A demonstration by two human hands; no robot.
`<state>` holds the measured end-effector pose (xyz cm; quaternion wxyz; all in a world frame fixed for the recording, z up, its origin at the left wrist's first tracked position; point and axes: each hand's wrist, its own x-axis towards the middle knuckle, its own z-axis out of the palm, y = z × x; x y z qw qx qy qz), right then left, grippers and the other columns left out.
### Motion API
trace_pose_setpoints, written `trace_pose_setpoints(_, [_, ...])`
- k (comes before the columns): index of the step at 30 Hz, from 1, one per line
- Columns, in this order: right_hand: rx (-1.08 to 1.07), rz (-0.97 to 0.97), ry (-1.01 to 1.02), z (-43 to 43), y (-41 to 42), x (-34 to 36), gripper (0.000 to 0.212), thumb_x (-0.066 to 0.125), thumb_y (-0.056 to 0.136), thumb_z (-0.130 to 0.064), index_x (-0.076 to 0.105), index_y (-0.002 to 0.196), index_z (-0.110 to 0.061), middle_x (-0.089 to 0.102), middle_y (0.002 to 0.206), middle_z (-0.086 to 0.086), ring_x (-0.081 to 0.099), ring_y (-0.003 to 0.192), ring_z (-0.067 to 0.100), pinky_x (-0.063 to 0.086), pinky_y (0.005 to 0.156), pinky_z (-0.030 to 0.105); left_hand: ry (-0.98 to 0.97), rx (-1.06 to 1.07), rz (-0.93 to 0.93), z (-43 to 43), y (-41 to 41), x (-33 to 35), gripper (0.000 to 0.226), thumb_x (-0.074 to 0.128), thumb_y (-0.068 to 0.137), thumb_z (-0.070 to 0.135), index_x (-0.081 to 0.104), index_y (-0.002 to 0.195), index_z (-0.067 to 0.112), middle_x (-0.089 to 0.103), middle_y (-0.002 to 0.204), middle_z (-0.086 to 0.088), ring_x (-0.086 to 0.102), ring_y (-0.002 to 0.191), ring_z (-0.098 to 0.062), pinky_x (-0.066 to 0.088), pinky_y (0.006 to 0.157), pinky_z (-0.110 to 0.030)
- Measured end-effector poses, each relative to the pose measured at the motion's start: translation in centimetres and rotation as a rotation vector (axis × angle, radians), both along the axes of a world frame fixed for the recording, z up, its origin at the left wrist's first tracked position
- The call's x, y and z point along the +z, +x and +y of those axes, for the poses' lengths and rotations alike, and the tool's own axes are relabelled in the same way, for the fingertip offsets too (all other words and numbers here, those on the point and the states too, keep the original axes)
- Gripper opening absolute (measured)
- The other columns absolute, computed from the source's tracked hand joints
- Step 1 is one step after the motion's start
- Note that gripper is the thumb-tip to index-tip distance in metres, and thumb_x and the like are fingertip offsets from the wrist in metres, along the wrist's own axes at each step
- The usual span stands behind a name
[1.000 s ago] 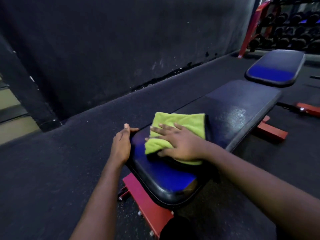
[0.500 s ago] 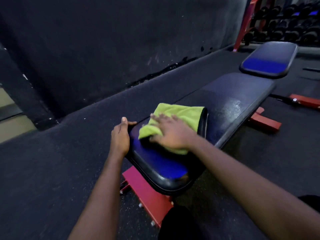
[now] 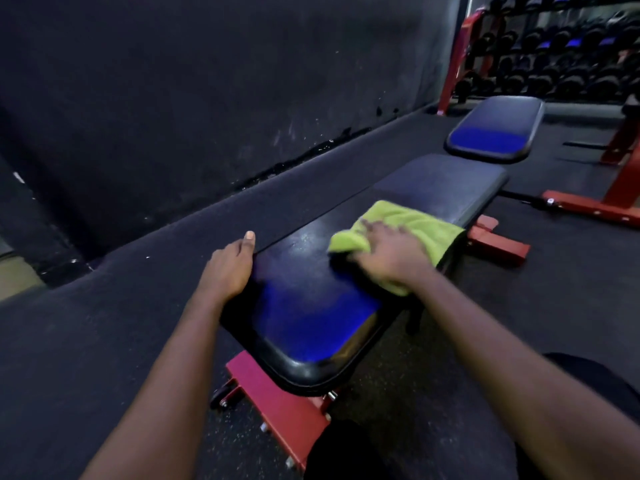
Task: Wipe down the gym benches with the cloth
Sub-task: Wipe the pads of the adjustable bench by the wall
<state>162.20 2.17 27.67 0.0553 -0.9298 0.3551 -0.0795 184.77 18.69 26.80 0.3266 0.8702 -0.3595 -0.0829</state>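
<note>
Pressing a folded lime-green microfibre cloth (image 3: pixel 415 225) flat against the long black-and-blue padded vinyl surface (image 3: pixel 311 306) of a red-framed gym bench, a person's right hand (image 3: pixel 388 258) lies on top with fingers spread, seemingly to keep full contact while wiping. The cloth sits about midway along the pad, near its right edge. The left hand (image 3: pixel 230 268) rests against the pad's left edge, likely as a brace; whether its fingers curl underneath cannot be told. A second blue-padded bench (image 3: pixel 495 129) waits beyond, near a rack of dark dumbbells (image 3: pixel 571 64).
</note>
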Motion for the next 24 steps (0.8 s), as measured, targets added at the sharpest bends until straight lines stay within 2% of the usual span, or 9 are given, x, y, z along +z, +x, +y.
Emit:
trace_pose_setpoints(3, [0.212, -0.151, 0.017, 3.6, -3.6, -2.0, 0.083, 0.022, 0.071, -0.071, 0.04, 0.147, -0.041, 0.02, 0.162, -0.017, 0.015, 0.15, 0.007, 0.001, 0.121, 0.039, 0.058, -0.041, -0.013, -3.5, -0.5, 1.3, 0.065, 0.019, 0.102, 0.056, 0.057, 0.134, 0.014, 0.054, 0.137, -0.02, 0.046, 0.13, -0.037, 0.034, 0.11, -0.045])
trace_pose_setpoints(6, [0.147, -0.182, 0.12, -1.4, -6.5, -2.4, 0.092, 0.022, 0.065, -0.074, 0.034, 0.15, -0.041, 0.016, 0.162, -0.019, 0.009, 0.151, 0.003, -0.006, 0.119, 0.035, 0.138, -0.032, -0.03, -6.6, -1.6, 1.6, 0.069, 0.017, 0.1, 0.059, 0.054, 0.137, 0.014, 0.05, 0.14, -0.024, 0.046, 0.13, -0.038, 0.035, 0.11, -0.045])
trace_pose_setpoints(7, [0.081, -0.173, 0.124, -4.0, -6.7, -2.1, 0.093, 0.024, 0.068, -0.074, 0.03, 0.153, -0.036, 0.016, 0.163, -0.016, 0.009, 0.151, 0.005, -0.005, 0.12, 0.037, 0.173, -0.021, -0.05, -7.4, -2.2, 1.6, 0.068, 0.017, 0.101, 0.059, 0.052, 0.139, 0.014, 0.048, 0.142, -0.024, 0.044, 0.131, -0.039, 0.034, 0.11, -0.045])
trace_pose_setpoints(9, [-0.08, -0.124, 0.12, -8.4, -5.8, -1.2, 0.079, 0.037, 0.086, -0.065, 0.025, 0.155, -0.029, 0.017, 0.164, -0.008, 0.011, 0.151, 0.009, -0.002, 0.121, 0.042, 0.235, -0.001, -0.093, -8.2, -3.0, 1.5, 0.066, 0.015, 0.102, 0.056, 0.05, 0.14, 0.014, 0.046, 0.145, -0.022, 0.042, 0.133, -0.038, 0.032, 0.108, -0.043])
trace_pose_setpoints(11, [-0.133, -0.087, 0.099, -11.5, -3.9, -0.3, 0.066, 0.043, 0.095, -0.056, 0.031, 0.154, -0.029, 0.017, 0.165, -0.006, 0.013, 0.151, 0.013, 0.002, 0.121, 0.048, 0.267, 0.031, -0.099, -8.8, -3.4, 1.3, 0.066, 0.013, 0.102, 0.056, 0.049, 0.141, 0.015, 0.045, 0.146, -0.021, 0.041, 0.134, -0.038, 0.031, 0.108, -0.042])
trace_pose_setpoints(14, [0.081, -0.013, -0.016, -10.1, -1.5, -0.2, 0.062, 0.039, 0.095, -0.056, 0.036, 0.151, -0.03, 0.017, 0.165, -0.006, 0.017, 0.151, 0.018, 0.012, 0.121, 0.05, 0.296, 0.09, -0.063, -9.3, -3.4, 1.3, 0.069, 0.013, 0.101, 0.059, 0.044, 0.146, 0.017, 0.041, 0.149, -0.022, 0.039, 0.136, -0.039, 0.029, 0.111, -0.043])
trace_pose_setpoints(17, [0.404, -0.034, -0.061, -8.6, -2.2, -1.3, 0.063, 0.043, 0.094, -0.062, 0.033, 0.151, -0.037, 0.016, 0.165, -0.009, 0.014, 0.151, 0.015, 0.008, 0.122, 0.047, 0.325, 0.139, -0.065, -10.0, -3.4, 1.1, 0.07, 0.013, 0.1, 0.061, 0.043, 0.146, 0.019, 0.041, 0.149, -0.021, 0.039, 0.137, -0.038, 0.03, 0.112, -0.043])
trace_pose_setpoints(21, [0.278, -0.015, 0.025, -12.4, -2.2, -0.6, 0.069, 0.04, 0.09, -0.071, 0.029, 0.152, -0.042, 0.01, 0.166, 0.002, 0.009, 0.152, 0.016, 0.002, 0.122, 0.049, 0.342, 0.2, -0.039, -10.4, -4.1, 1.2, 0.07, 0.013, 0.099, 0.063, 0.042, 0.147, 0.021, 0.041, 0.15, -0.018, 0.038, 0.138, -0.036, 0.03, 0.111, -0.044])
trace_pose_setpoints(24, [0.448, 0.033, -0.034, -12.8, -2.2, -0.9, 0.069, 0.037, 0.091, -0.071, 0.026, 0.153, -0.041, 0.008, 0.166, 0.004, 0.009, 0.152, 0.017, 0.003, 0.121, 0.048, 0.331, 0.23, -0.017, -10.8, -4.7, 1.5, 0.067, 0.014, 0.1, 0.059, 0.044, 0.145, 0.021, 0.042, 0.15, -0.017, 0.037, 0.139, -0.034, 0.03, 0.111, -0.041])
